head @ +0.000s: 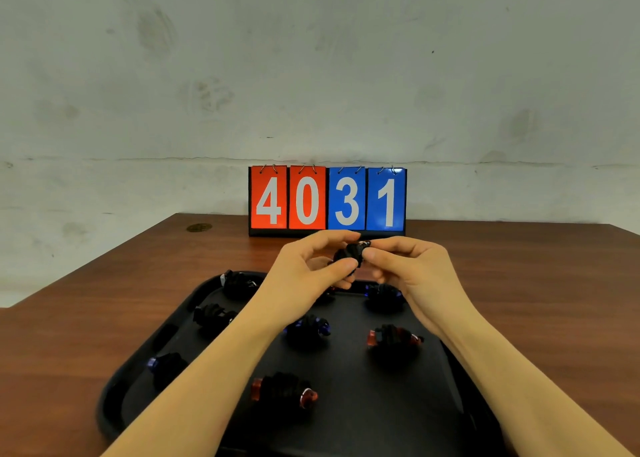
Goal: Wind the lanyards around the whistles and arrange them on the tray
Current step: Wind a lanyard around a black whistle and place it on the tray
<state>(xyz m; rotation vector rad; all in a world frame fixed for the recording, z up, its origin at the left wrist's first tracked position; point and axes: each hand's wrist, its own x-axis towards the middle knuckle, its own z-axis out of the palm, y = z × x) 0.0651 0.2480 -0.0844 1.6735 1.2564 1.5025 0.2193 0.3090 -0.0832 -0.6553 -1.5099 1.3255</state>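
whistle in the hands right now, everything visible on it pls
The held whistle is almost fully hidden under tight black lanyard turns, forming a dark bundle. A small shiny bit with a reddish tint shows at its upper right end. It is held in the air above the far edge of the black tray, pinched between the left hand and the right hand. Body colour cannot be told for sure.

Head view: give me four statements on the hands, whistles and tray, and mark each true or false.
1. Both hands grip one wound whistle above the tray. True: left hand and right hand pinch it.
2. The scoreboard reads 1304. False: it reads 4031.
3. Several wound whistles already lie on the tray. True, for example a red one.
4. The tray is white. False: it is black, on a brown table.
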